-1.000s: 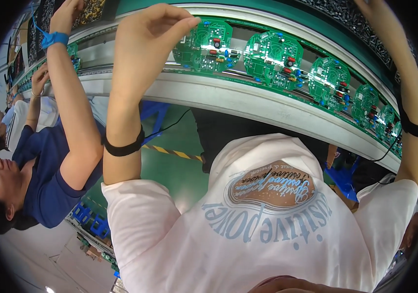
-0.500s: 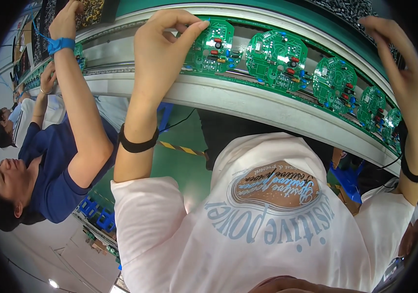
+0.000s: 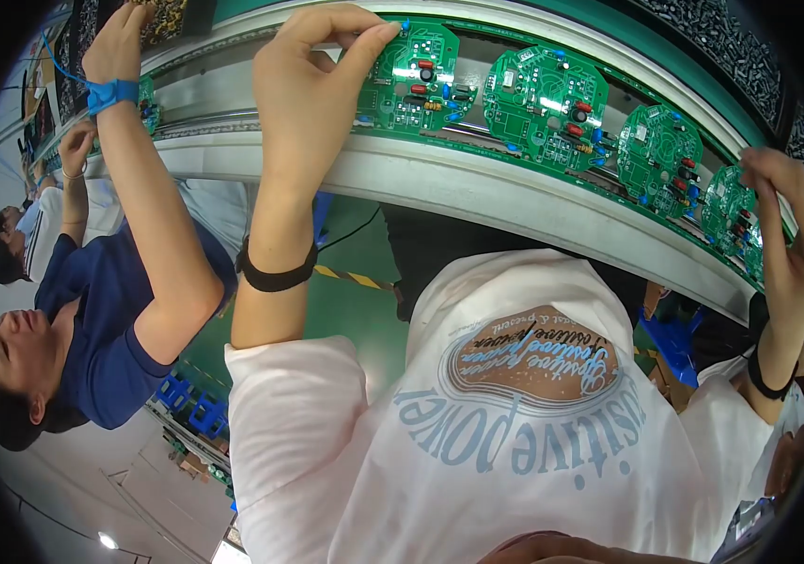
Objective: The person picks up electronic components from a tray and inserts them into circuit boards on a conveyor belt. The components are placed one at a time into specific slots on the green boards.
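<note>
A row of green circuit boards lies on a rail; the nearest board (image 3: 425,70) carries red, blue and black parts. My left hand (image 3: 312,99) is closed in a pinch at that board's upper left edge, its fingertips against a small blue component (image 3: 405,27). Over the right end of the row is my right hand (image 3: 790,211), with thumb and fingertips drawn together close to the last visible board (image 3: 729,202). Whatever it may hold is too small to see. Between my hands lie a wide board (image 3: 545,103) and another board (image 3: 657,150).
A pale metal rail edge (image 3: 477,193) runs along the near side of the boards. Bins of small dark parts (image 3: 717,47) stand beyond the line at the right. At the left, a co-worker's arm (image 3: 153,207) with a blue wrist strap (image 3: 112,94) reaches to the line.
My right hand has come down from beside the parts bin to the right-hand boards, its fingers closing. The boards have shifted slightly right. My left hand stays at the same board's edge.
</note>
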`<act>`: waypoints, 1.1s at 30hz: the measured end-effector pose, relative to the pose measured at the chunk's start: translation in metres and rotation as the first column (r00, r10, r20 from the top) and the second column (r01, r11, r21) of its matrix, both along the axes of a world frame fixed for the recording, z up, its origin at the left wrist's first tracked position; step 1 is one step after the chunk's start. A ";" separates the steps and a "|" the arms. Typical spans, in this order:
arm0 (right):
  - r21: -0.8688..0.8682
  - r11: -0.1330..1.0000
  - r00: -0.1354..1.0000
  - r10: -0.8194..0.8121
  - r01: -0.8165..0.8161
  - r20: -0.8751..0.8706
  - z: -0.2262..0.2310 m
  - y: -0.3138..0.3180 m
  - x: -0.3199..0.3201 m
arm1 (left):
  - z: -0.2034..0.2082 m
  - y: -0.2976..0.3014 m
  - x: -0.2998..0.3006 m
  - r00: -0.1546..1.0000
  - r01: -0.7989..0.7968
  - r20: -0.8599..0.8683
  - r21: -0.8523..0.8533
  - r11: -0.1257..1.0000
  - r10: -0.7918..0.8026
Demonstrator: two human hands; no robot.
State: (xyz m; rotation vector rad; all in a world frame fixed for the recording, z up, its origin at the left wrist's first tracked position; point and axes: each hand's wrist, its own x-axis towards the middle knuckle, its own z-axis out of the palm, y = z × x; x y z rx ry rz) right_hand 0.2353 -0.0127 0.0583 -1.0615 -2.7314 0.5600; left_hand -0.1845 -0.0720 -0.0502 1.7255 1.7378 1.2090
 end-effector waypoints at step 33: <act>-0.611 0.791 0.547 -0.526 0.034 -0.652 -0.070 -0.041 -0.073 | 0.020 0.007 0.029 0.991 -0.058 0.112 -0.125 0.991 0.072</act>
